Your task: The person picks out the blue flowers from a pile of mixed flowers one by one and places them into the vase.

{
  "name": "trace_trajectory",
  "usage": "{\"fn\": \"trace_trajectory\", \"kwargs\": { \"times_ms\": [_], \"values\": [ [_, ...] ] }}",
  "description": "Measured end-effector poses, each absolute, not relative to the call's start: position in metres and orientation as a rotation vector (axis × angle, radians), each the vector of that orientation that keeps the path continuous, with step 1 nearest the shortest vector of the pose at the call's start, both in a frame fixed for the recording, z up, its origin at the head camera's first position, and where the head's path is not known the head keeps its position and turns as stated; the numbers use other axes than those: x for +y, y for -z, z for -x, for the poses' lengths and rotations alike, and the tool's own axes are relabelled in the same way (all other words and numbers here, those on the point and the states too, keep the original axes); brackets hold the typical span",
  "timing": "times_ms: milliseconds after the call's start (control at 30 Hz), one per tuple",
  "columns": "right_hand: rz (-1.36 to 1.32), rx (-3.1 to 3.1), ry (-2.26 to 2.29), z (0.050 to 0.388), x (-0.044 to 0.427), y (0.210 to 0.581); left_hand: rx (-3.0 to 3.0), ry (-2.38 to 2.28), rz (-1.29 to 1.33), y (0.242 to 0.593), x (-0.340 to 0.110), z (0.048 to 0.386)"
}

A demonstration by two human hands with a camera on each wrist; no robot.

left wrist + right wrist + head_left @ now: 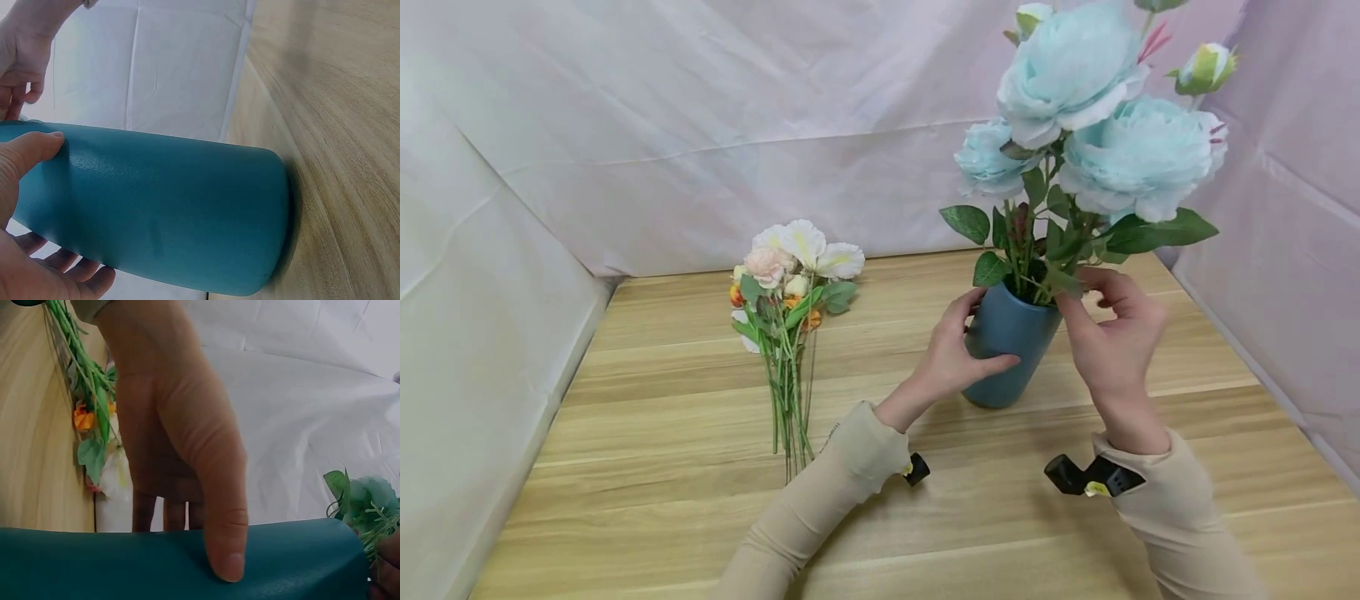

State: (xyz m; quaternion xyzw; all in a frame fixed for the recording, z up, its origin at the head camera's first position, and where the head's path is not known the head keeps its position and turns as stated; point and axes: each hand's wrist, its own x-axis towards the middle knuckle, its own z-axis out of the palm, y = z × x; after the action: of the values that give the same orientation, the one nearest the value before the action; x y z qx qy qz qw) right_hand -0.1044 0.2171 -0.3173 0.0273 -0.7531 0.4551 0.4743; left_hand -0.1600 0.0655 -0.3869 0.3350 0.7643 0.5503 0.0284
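Observation:
A blue vase [1011, 342] stands on the wooden table, tilted slightly in the head view. My left hand [951, 350] grips its side, the thumb across the front and the fingers round the far side; the left wrist view shows this hold on the vase [162, 206] too. Large pale-blue artificial peonies [1138, 158] with buds and green leaves rise from its mouth. At the rim, my right hand [1116, 329] pinches among the stems with curled fingers; leaves partly hide the fingertips. In the right wrist view, stems [375, 534] show beside those fingers.
A bunch of artificial flowers [790, 283], white, pink and orange with long green stems, lies on the table [647, 417] left of the vase. White cloth [737, 108] hangs behind and at both sides. A small black camera [1093, 477] sits at the right cuff.

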Motion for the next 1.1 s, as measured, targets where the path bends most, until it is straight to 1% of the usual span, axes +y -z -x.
{"fn": "trace_trajectory", "kwargs": {
  "times_ms": [667, 1100],
  "values": [
    [-0.042, -1.913, -1.057, 0.106, 0.217, 0.329, 2.352, -1.712, -1.055, 0.387, 0.066, 0.162],
    [-0.031, -1.961, -1.045, 0.101, 0.215, 0.332, 2.346, -1.725, -1.06, 0.386, 0.065, 0.163]
  ]
}}
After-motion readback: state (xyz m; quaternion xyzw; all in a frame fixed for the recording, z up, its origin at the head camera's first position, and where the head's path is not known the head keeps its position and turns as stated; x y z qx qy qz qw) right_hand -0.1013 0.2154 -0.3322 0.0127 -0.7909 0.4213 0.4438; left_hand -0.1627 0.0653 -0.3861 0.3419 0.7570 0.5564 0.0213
